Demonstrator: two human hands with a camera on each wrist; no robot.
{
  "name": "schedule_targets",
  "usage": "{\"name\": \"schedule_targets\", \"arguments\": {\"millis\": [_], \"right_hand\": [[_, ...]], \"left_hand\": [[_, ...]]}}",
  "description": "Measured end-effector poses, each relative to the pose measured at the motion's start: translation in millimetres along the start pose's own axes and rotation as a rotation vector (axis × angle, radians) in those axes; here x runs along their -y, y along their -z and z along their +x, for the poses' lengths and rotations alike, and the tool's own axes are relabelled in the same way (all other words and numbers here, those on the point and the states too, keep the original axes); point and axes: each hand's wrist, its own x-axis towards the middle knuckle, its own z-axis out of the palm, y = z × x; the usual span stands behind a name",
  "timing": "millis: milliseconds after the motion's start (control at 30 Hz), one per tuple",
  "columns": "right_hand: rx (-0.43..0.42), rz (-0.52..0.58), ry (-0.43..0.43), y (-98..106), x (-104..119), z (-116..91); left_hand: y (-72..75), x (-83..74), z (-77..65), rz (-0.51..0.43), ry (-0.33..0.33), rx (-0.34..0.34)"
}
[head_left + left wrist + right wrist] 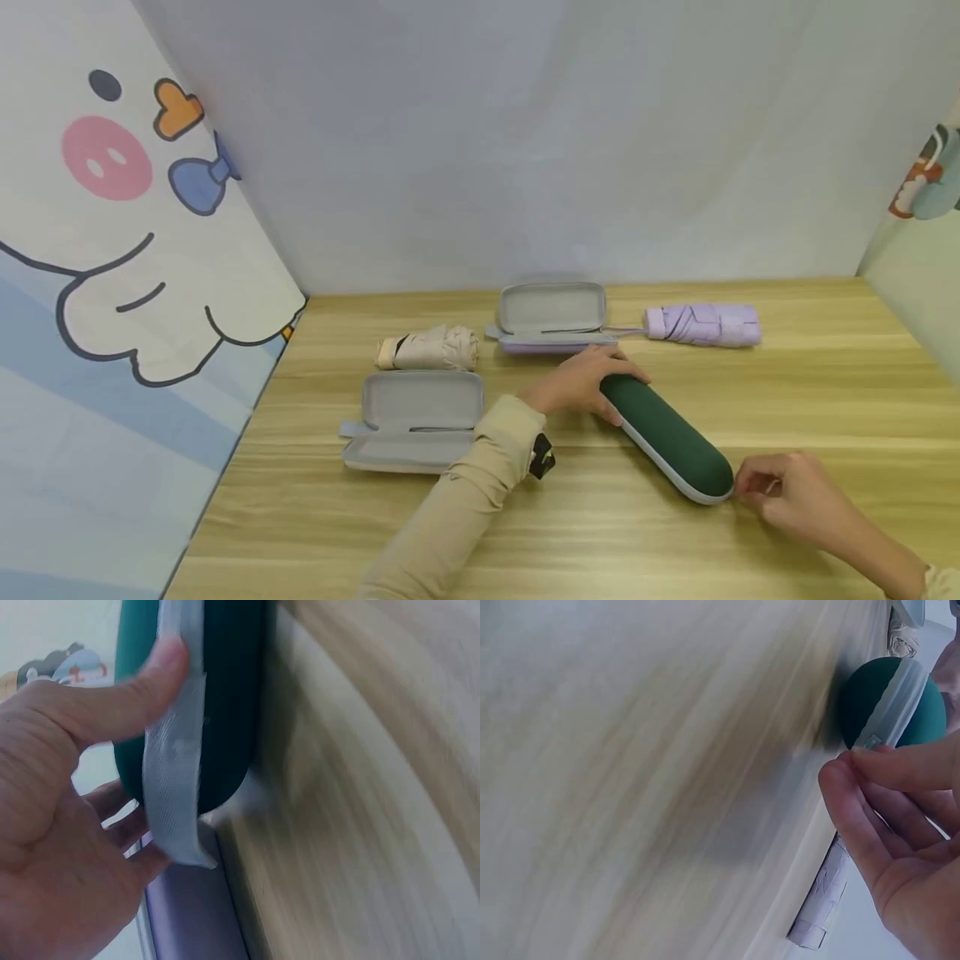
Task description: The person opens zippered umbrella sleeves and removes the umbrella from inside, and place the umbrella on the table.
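Observation:
A long dark green zip case (pixel 667 433) with a grey zip band lies slantwise on the wooden table, closed all round as far as I can see. My left hand (pixel 581 382) grips its far end; in the left wrist view the thumb presses the grey band (pixel 176 750), with the other fingers behind. At the near right end, my right hand (pixel 806 500) pinches the zip pull between thumb and forefinger. The small zip slider (pixel 871 741) shows just past those fingertips in the right wrist view; the pull itself is mostly hidden by them.
Two opened cases with grey linings lie beyond and left: one lilac (pixel 551 312), one pale (pixel 423 404), partly behind the left sleeve. A folded beige umbrella (pixel 435 348) lies by the pale case, a folded lilac umbrella (pixel 705 325) at the back right. A wall backs the table (pixel 825 375).

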Motion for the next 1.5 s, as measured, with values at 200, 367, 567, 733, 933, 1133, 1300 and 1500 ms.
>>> {"name": "schedule_targets", "arguments": {"millis": [200,367,567,733,933,1133,1300,1500], "right_hand": [[-0.041,-0.033,0.004,0,-4,4],[-0.029,-0.045,-0.053,2,-9,13],[0.006,-0.097,-0.138,6,-13,26],[0.031,-0.119,-0.166,9,-18,37],[0.008,-0.122,-0.180,9,-22,48],[0.004,-0.104,-0.211,7,-24,60],[-0.011,-0.084,-0.239,6,-27,70],[0.005,-0.072,-0.245,4,-28,80]], "left_hand": [[1.0,10.9,-9.1,-0.116,0.061,0.046],[-2.4,20.4,-11.5,-0.171,0.045,-0.019],[-3.0,25.7,-19.4,-0.214,0.086,-0.062],[-6.2,30.0,-25.8,-0.249,0.140,-0.108],[-8.4,31.6,-34.7,-0.306,0.216,-0.162],[-10.7,32.9,-41.8,-0.355,0.300,-0.212],[-12.6,30.0,-45.9,-0.370,0.363,-0.254],[-16.3,28.9,-53.0,-0.379,0.398,-0.298]]}}
